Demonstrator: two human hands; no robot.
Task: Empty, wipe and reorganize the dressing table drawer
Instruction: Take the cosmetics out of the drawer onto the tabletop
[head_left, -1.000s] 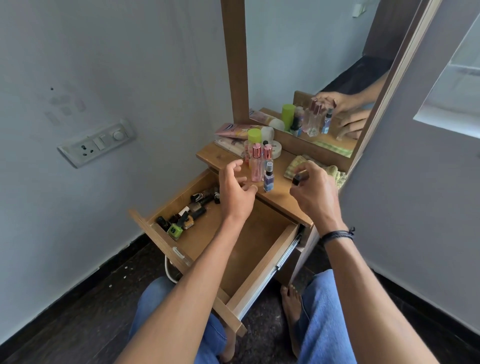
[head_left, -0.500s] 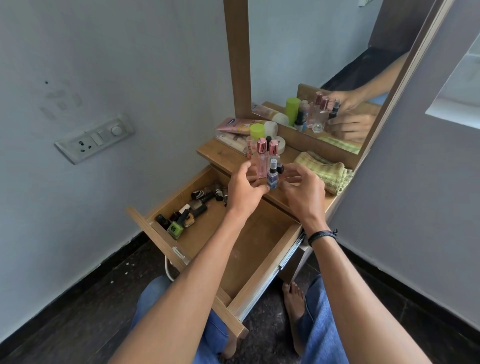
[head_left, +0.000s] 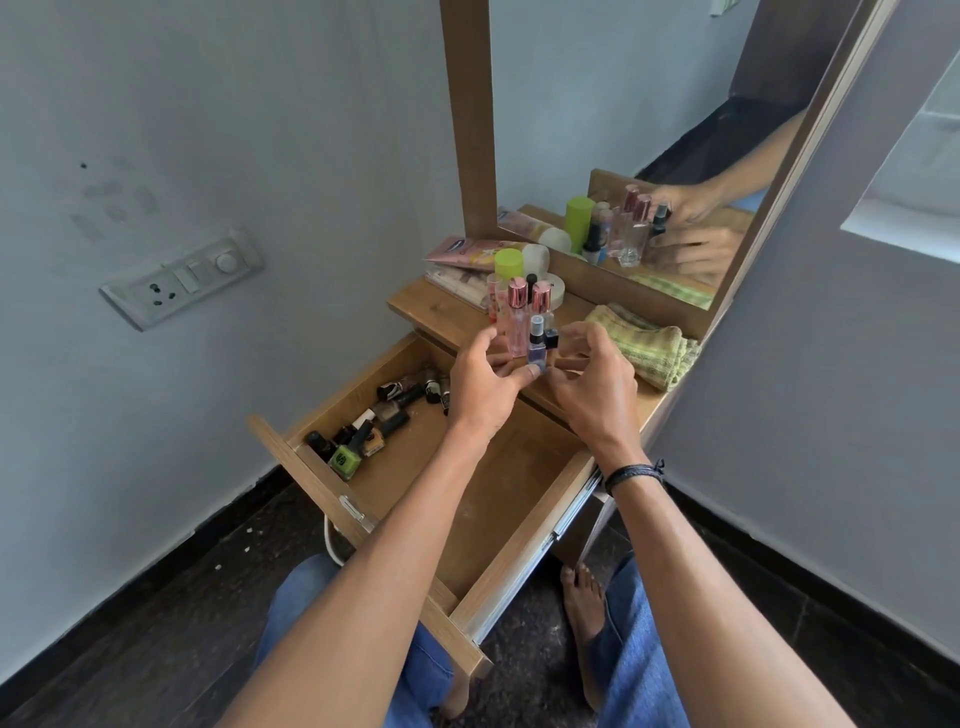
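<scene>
Now both hands hover over the front edge of the dressing table, above the open drawer. The left hand is curled half open, fingertips touching the small blue spray bottle; the right hand, loosely curled, grips nothing. A second ago it held a small dark bottle, since set down. Nail polish bottles lie at nine o'clock in the drawer; a folded cloth sits at three o'clock of the hands.
</scene>
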